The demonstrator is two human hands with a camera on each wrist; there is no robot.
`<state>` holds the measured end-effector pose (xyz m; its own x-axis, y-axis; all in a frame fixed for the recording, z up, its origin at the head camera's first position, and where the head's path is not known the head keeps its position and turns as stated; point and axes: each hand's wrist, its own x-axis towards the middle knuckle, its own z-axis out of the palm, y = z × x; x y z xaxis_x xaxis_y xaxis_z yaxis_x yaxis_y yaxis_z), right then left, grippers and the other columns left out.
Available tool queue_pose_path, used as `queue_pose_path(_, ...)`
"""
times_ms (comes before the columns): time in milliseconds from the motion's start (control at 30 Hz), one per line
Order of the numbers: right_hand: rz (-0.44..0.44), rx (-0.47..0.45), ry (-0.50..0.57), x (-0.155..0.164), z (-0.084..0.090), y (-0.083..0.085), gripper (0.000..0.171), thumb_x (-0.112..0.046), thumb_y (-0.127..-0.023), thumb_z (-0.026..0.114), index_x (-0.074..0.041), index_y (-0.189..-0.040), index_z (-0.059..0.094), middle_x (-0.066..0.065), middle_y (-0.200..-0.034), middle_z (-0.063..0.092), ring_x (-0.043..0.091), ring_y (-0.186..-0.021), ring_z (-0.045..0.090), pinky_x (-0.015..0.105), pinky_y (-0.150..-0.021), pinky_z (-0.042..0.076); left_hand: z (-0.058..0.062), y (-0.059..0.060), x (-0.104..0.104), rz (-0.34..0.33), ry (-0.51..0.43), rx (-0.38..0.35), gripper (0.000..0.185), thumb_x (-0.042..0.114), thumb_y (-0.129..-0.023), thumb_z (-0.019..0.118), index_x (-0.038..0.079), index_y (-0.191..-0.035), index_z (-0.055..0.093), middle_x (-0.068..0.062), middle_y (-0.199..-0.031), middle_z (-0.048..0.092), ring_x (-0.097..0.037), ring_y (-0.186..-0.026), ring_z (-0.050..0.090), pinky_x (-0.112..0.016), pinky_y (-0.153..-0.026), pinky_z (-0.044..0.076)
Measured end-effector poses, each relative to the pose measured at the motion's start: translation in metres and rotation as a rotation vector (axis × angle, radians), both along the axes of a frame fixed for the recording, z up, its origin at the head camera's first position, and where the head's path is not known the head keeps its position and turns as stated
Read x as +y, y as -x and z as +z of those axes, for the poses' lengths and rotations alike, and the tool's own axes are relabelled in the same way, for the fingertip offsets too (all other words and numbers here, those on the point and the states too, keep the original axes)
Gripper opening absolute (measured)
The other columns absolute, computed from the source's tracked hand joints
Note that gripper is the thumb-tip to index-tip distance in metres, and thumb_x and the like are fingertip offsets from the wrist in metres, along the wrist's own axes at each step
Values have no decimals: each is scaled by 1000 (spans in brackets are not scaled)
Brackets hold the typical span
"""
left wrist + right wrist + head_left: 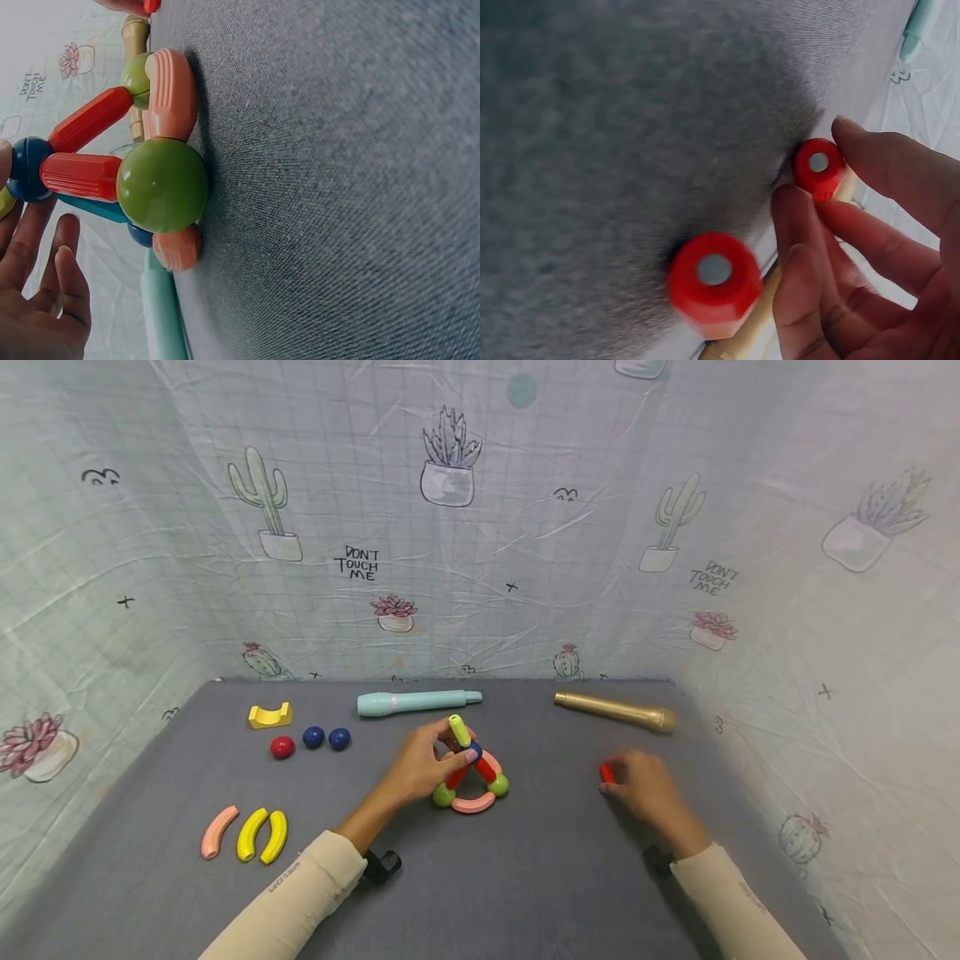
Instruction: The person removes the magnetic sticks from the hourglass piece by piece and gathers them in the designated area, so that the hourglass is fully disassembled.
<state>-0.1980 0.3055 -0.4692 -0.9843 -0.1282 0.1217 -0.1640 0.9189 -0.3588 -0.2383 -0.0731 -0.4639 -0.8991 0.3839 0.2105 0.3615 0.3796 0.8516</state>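
Grey woven cloth [540, 877] covers the tabletop. The left hand [423, 768] pinches the glossy blue ball [31, 169] atop a pyramid of ribbed red rods [81, 176], smooth green balls [163, 186] and curved pink bars [174, 94]. The right hand [641, 785] clamps a short red stick [819, 166], metal-disc-ended, between thumb and fingertips; a matching stick [711, 281] lies nearby.

Pale cloth [487, 585] hangs at the back and down both sides, wrinkled all over, faint grid lines behind, and look, printed cacti [257, 481] and "DON'T TOUCH ME" lettering [360, 563]! Below, a grey fabric-topped table [547, 877], softly lit.
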Motion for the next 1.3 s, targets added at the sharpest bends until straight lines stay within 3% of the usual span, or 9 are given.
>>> queue_pose_path(167,-17,77,-23,-8,0,2,43,-17,-83,90,4,-119,76,24,-110,76,46,-102,71,61,-90,54,-3,-2,2,38,-28,10,30,25,-97,81,17,-122,67,1,-107,78,-17,-94,67,-27,-71,51)
queue_pose_path(400,28,200,52,-37,7,11,43,-15,-83,91,-1,-122,78,20,-107,73,28,-80,76,52,-78,59,-8,-8,8,98,-125,16,38,21,-95,83,15,-119,55,-2,-105,79,-17,-96,68,-45,-89,58)
queue_pose_path(567,80,237,151,-65,12,15,42,-14,-84,91,-3,-123,78,17,-109,74,26,-84,79,48,-76,62,-7,-12,11,122,-12,151,30,24,-96,82,17,-115,60,1,-103,78,-16,-94,70,-43,-85,57)
queue_pose_path(733,134,261,248,-96,22,15,38,-17,-87,90,-6,-121,79,13,-111,76,22,-85,78,45,-76,63,-2,-18,13,167,107,258,27,26,-98,80,17,-119,66,-1,-102,74,-26,-93,70,-37,-76,50)
queue_pose_path(900,178,278,325,-124,31,15,33,-17,-89,88,-11,-120,80,6,-111,77,18,-87,76,41,-79,64,-6,-20,15,219,34,220,42,25,-96,81,15,-127,55,-3,-110,79,-20,-97,75,-45,-81,59)
queue_pose_path(1100,228,277,402,-144,37,17,32,-15,-89,87,-12,-120,79,7,-112,77,20,-89,76,42,-82,64,-10,-19,17,241,8,233,31,24,-99,79,16,-115,54,-3,-110,76,-16,-96,75,-37,-71,57)
queue_pose_path(1300,282,273,463,-155,44,18,36,-21,-92,86,-15,-126,76,7,-115,78,19,-93,77,39,-84,64,-11,-18,17,233,6,245,27,23,-100,77,16,-115,57,-4,-112,73,-18,-97,72,-43,-75,59)
